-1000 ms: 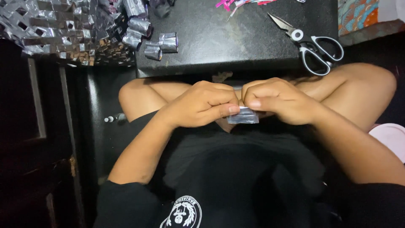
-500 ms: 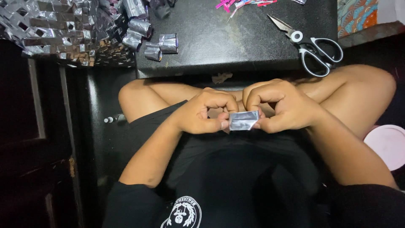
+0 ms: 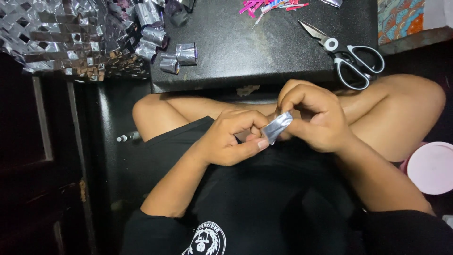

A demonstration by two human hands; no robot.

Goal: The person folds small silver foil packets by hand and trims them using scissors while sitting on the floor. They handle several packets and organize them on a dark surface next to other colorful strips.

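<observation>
A small folded strip of silver foil [image 3: 277, 126] is pinched between both hands above my lap. My left hand [image 3: 231, 139] grips its lower end with thumb and fingers. My right hand [image 3: 315, 117] curls over its upper end, fingers bent tightly around it. Both hands hover just in front of the near edge of a low black table [image 3: 264, 47]. Part of the strip is hidden behind my fingers.
On the table lie scissors with black-and-white handles [image 3: 347, 52], several folded silver foil pieces [image 3: 181, 54] and pink scraps [image 3: 269, 6]. A woven silver foil sheet [image 3: 61, 38] hangs at the upper left. A pink round lid [image 3: 432, 167] sits at right.
The hands have parted slightly and the foil strip now stands tilted up to the right, more exposed than one second ago, when the knuckles covered most of it.
</observation>
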